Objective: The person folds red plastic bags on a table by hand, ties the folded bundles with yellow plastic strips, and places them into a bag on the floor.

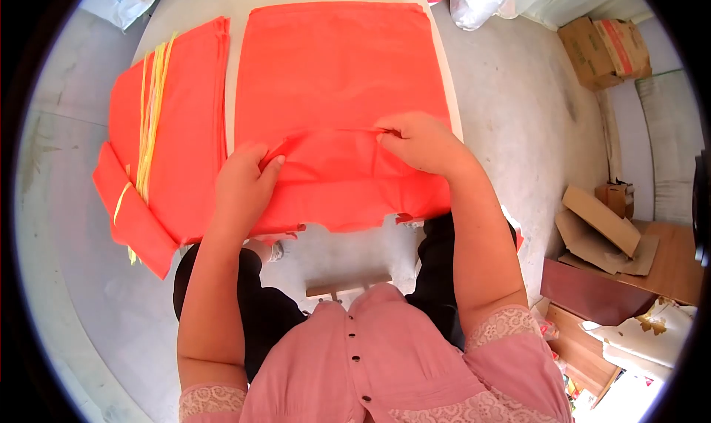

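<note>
A stack of thin red sheets, like cloth or plastic film, lies on the table in front of me. My left hand pinches the top red sheet near its left side, thumb pressed against the fingers. Farther right, my right hand grips the same sheet, its fingers curled under a fold. Between the two hands the sheet is bunched and slightly raised. Its near edge hangs over the table's front with an uneven, wavy outline.
A second red pile lies at the left, with yellow strings across it. On its near corner rests a folded red bundle tied with yellow string. Cardboard boxes stand at the right, and an opened carton sits on a wooden surface.
</note>
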Motion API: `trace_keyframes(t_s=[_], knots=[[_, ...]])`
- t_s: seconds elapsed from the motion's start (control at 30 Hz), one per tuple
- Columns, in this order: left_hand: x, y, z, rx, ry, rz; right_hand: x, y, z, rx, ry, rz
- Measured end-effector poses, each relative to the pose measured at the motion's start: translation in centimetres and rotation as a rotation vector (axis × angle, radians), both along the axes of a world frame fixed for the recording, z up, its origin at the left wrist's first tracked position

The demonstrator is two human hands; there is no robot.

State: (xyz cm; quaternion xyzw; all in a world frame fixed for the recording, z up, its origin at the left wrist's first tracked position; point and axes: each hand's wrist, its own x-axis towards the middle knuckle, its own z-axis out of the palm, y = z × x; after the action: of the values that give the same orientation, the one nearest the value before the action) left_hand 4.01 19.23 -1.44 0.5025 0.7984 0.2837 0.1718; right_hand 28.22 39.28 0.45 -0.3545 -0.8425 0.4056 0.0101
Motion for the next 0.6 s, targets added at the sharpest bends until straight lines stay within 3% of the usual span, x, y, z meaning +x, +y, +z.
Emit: trace_keyframes(t_s=[0.03,0.3,0.4,0.6], knots=[[-0.2,0.3,-0.3,0.081,0.047,-0.023,0.1,0.3,-0.3,0.001,-0.006,-0.021],[-0.3,1.9,0.6,-0.123,-0.006,0.137,4.9,0.3,1.6,-0.070,0.063,-0.215],[-0.5,2.0,0.0,-0.077,-0.006,0.152,7.0,0.5,-0.1,-0.110,0.040,-0.312],[-1.2,1.3,0.4,-0.049,-0.103,0.123,8.8,1.2,-4.1,-0.156,0.159,-0.257]])
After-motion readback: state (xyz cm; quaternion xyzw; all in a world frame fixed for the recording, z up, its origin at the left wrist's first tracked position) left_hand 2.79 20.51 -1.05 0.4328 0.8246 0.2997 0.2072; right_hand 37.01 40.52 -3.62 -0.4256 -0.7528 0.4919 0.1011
